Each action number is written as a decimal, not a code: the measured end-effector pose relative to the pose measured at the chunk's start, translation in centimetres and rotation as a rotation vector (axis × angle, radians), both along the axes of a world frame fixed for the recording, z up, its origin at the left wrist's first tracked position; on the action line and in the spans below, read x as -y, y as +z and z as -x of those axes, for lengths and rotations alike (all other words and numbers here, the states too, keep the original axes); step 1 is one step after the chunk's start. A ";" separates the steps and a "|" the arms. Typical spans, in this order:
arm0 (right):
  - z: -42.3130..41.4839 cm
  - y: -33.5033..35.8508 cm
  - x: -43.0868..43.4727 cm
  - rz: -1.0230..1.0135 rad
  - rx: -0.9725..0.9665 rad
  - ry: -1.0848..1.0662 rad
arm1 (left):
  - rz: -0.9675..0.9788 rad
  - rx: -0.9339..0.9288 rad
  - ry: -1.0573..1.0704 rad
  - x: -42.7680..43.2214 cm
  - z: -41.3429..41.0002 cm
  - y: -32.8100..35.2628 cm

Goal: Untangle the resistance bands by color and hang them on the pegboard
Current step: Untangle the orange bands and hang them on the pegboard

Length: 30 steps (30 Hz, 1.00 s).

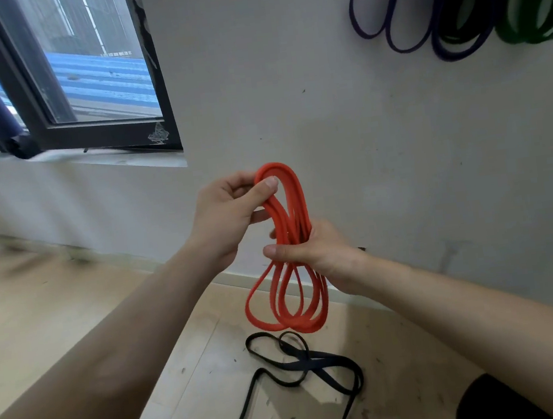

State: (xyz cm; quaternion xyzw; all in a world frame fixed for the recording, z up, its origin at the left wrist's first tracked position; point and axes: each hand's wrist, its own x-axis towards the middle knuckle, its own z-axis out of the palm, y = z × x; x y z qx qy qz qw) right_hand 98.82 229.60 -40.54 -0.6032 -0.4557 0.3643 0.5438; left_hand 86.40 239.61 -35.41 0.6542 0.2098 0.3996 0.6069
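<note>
1. Plainly, the orange-red resistance band [291, 228] is off the floor [57, 320], hanging in several loops between both hands in front of the wall [400, 160]. The left hand [224, 218] pinches the top loop between thumb and fingers [269, 186]. The right hand [317, 249] has its fingers curled round the bunched strands at mid-height.
2. The strands cross one another just where the right hand squeezes them. Pulling the top loop away while that grip is tight would probably cinch the twist instead of opening it.
3. The band is elastic. If it is stretched and either hold slips, it could whip back toward the hands or face.
4. The lowest loops dangle just above the black bands [320, 362] lying on the floor. Lowering the bundle could let the two colours catch together.
5. The pegboard itself is not to be seen. The purple bands [457, 54] and a green band [531, 37] hang at the upper right, near a darker one, but the top edge cuts off whatever carries them. Whether a free peg is there cannot be told, so the hanging spot would have to be found by looking up.
6. Most of the right hand's fingers are hidden behind the bundle. Whether the bundle is one long band or several cannot be told. The black bands run out of the bottom edge, so their number and tangle are unclear.
</note>
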 end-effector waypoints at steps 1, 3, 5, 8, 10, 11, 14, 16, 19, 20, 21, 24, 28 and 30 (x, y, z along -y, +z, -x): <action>0.1 0.0 -0.2 -0.015 -0.015 -0.017 | 0.006 0.011 0.005 -0.1 0.1 0.1; -0.1 0.0 -0.3 -0.043 -0.065 -0.027 | 0.023 0.028 0.011 -0.4 0.3 0.2; -0.5 0.2 -0.3 -0.050 -0.073 -0.008 | 0.031 0.007 0.019 -0.8 0.5 0.1; -0.8 0.4 0.0 -0.019 -0.033 0.049 | 0.066 -0.067 -0.035 -1.1 0.8 -0.5; -1.0 0.4 0.1 0.002 -0.035 0.058 | 0.108 -0.140 -0.104 -0.8 1.0 -1.5; -1.1 0.6 0.2 0.001 -0.035 0.049 | 0.127 -0.169 -0.132 -0.5 0.9 -2.1; -1.5 1.1 0.3 -0.012 -0.022 0.028 | 0.163 -0.170 -0.125 0.6 0.3 -3.5; -1.6 1.8 0.5 -0.005 -0.032 0.033 | 0.180 -0.116 -0.082 1.0 -0.4 -3.4; -1.9 3.2 0.4 -0.022 -0.063 -0.020 | 0.231 -0.052 -0.079 1.2 -1.5 -2.3; -2.1 3.8 0.3 -0.034 -0.057 -0.052 | 0.257 -0.033 -0.092 1.1 -2.0 -1.8; -2.3 4.5 0.0 -0.046 -0.044 -0.081 | 0.276 -0.021 -0.101 1.0 -2.6 -1.1; -3.1 7.4 -1.0 -0.087 0.010 -0.134 | 0.292 0.002 -0.112 -0.1 -4.5 1.9; -5.2 13.1 -2.1 -0.146 0.076 -0.174 | 0.189 0.009 -0.112 -2.1 -7.3 7.4; -6.4 15.9 -2.7 -0.158 0.118 -0.206 | 0.130 0.018 -0.116 -2.9 -8.6 10.2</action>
